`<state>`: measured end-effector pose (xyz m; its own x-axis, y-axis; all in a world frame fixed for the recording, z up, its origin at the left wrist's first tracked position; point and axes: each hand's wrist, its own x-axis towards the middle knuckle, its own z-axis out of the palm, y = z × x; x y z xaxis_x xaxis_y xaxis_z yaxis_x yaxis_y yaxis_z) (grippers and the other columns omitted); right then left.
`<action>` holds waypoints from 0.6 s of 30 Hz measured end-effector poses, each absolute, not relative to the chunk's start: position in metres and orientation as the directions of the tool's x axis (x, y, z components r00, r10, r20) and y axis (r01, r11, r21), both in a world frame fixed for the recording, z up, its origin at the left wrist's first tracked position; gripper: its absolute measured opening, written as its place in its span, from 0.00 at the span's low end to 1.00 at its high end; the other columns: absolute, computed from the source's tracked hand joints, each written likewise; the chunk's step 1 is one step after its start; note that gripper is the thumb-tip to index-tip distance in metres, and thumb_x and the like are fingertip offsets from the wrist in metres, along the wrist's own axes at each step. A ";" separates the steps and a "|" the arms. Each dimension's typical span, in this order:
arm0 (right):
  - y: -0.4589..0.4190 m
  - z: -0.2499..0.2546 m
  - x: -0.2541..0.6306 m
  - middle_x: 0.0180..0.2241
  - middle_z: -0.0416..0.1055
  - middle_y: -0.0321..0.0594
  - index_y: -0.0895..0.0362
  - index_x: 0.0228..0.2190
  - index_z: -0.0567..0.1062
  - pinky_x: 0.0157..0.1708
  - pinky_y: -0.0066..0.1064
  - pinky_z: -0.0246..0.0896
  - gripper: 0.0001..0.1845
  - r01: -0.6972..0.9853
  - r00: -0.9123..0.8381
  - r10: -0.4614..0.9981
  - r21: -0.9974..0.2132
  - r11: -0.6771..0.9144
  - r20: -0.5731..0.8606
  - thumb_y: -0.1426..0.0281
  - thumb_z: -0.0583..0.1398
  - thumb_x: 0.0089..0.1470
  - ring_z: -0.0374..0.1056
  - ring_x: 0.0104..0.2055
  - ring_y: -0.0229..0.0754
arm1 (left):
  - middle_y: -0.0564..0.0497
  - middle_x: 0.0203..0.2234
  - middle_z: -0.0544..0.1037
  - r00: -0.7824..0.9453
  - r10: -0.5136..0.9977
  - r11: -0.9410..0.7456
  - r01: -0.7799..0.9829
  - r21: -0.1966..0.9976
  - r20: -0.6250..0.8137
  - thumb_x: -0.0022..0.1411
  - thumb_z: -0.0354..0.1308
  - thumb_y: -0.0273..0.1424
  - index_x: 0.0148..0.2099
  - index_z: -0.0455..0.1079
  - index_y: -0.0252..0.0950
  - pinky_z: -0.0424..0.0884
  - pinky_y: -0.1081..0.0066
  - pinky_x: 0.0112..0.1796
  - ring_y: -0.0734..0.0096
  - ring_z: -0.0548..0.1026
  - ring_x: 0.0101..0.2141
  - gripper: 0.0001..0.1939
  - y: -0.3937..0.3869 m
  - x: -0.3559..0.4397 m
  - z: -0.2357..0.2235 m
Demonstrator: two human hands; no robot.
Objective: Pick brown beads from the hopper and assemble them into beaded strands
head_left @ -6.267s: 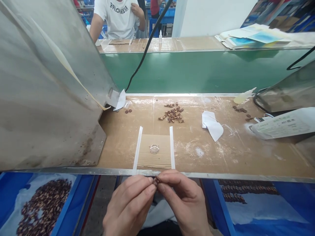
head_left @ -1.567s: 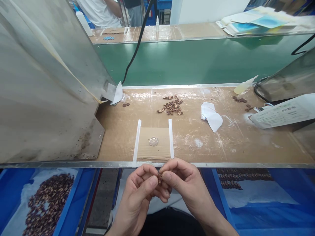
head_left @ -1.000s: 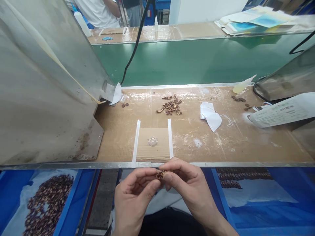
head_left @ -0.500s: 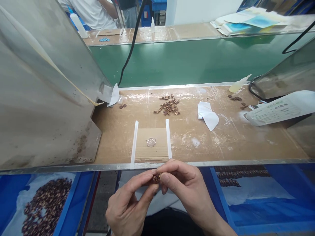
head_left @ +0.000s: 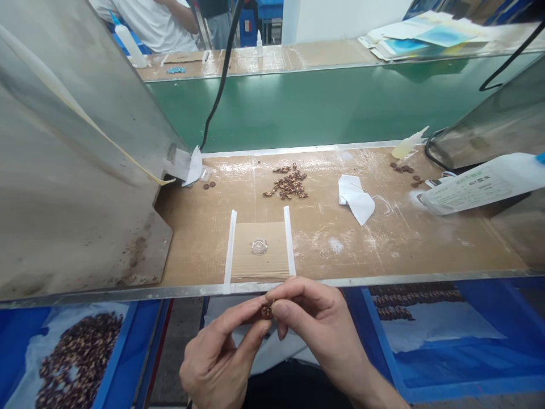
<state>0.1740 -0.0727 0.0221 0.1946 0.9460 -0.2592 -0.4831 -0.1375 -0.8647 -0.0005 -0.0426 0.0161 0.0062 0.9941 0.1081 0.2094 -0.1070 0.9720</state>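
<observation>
Between the fingertips of both hands is a small brown-and-gold piece (head_left: 267,311), partly covered by the fingers. My left hand (head_left: 225,352) pinches it from the left, thumb below and forefinger above. From the other side my right hand (head_left: 317,326) grips it with thumb and forefinger. Both hands are just in front of the bench's metal edge. Beyond them, a small clear round dish (head_left: 259,246) rests on a cardboard square (head_left: 244,267) between two white tape strips. Farther back lies a loose pile of similar brown-and-gold pieces (head_left: 287,186).
Blue trays of pieces sit below, left (head_left: 121,352) and right (head_left: 383,358). A large white glue bottle (head_left: 481,184) lies at right, near a small yellowish bottle (head_left: 409,145). White paper (head_left: 356,199) lies mid-bench. Metal housings flank both sides. A person in white (head_left: 149,25) sits across.
The small piece looks slightly turned between my fingertips. Both hands otherwise keep nearly the same pose, and the whole view has shifted a little.
</observation>
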 end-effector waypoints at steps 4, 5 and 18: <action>-0.070 0.020 0.173 0.30 0.85 0.39 0.52 0.39 0.93 0.31 0.30 0.75 0.17 -0.517 0.183 0.943 -0.843 -0.148 -0.278 0.52 0.83 0.63 0.75 0.28 0.40 | 0.52 0.39 0.95 0.034 0.999 -0.018 0.185 0.983 0.012 0.64 0.88 0.35 0.47 0.94 0.49 0.89 0.70 0.41 0.59 0.92 0.36 0.11 -0.043 -0.005 0.013; -0.070 0.020 0.172 0.30 0.85 0.39 0.52 0.38 0.93 0.30 0.30 0.75 0.17 -0.522 0.180 0.943 -0.840 -0.149 -0.279 0.52 0.83 0.63 0.76 0.29 0.40 | 0.52 0.38 0.95 0.032 1.000 -0.006 0.174 0.985 0.000 0.64 0.88 0.35 0.47 0.94 0.48 0.89 0.70 0.41 0.60 0.92 0.35 0.11 -0.043 -0.006 0.012; -0.070 0.022 0.173 0.30 0.86 0.38 0.52 0.36 0.92 0.31 0.25 0.72 0.14 -0.525 0.176 0.941 -0.836 -0.159 -0.290 0.57 0.82 0.63 0.76 0.29 0.37 | 0.52 0.36 0.94 0.075 0.997 -0.001 0.152 0.988 -0.011 0.63 0.88 0.42 0.45 0.95 0.50 0.90 0.69 0.39 0.59 0.92 0.33 0.10 -0.042 -0.004 0.013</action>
<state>0.1726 -0.0697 0.0219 0.1760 0.9408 -0.2898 -0.5249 -0.1593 -0.8361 -0.0044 -0.0422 0.0131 0.0755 0.9971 -0.0110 0.1518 -0.0006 0.9884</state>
